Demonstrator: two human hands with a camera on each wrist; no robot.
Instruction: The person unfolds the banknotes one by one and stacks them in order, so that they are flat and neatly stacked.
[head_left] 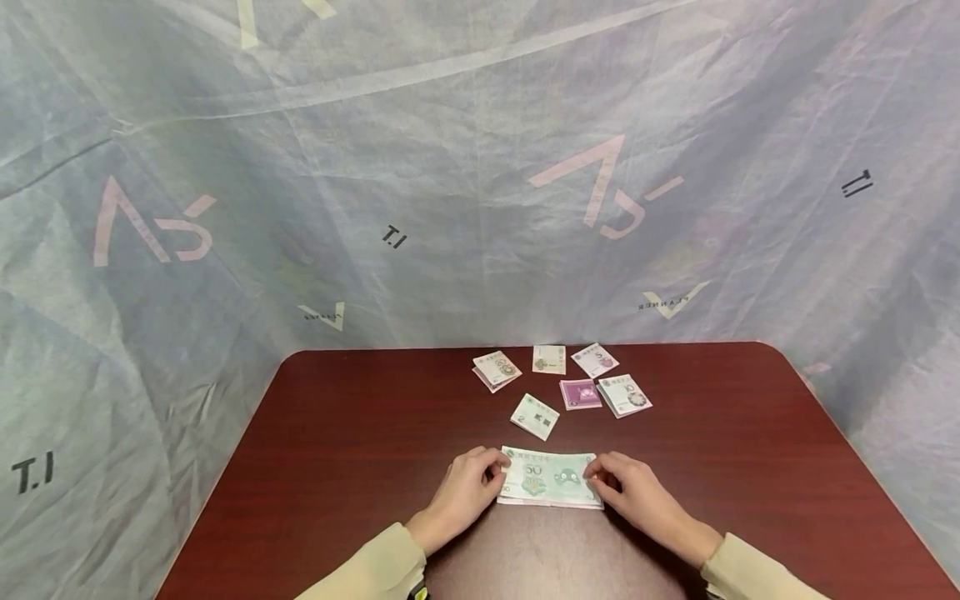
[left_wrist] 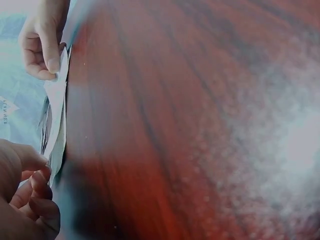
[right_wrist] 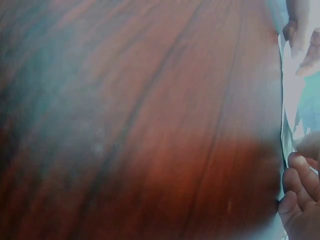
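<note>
A small stack of pale green play banknotes [head_left: 551, 479], the top one printed with 50 and a cartoon face, lies close over the table between both hands. My left hand [head_left: 471, 486] pinches its left end between thumb and curled fingers. At the right end, my right hand [head_left: 636, 492] pinches it the same way. Seen from the left wrist, the notes [left_wrist: 59, 112] stand edge-on as a thin, slightly fanned bundle, with the left hand [left_wrist: 25, 192] at the near end. The right wrist view catches the right hand [right_wrist: 302, 187] at the frame's edge.
Beyond the stack lie several folded notes: a green one [head_left: 535, 417], a purple one [head_left: 581, 394], a 10 note [head_left: 626, 396], a 5 note [head_left: 596, 360] and others. The dark red table [head_left: 360, 450] meets a grey printed cloth [head_left: 465, 208] at its back edge.
</note>
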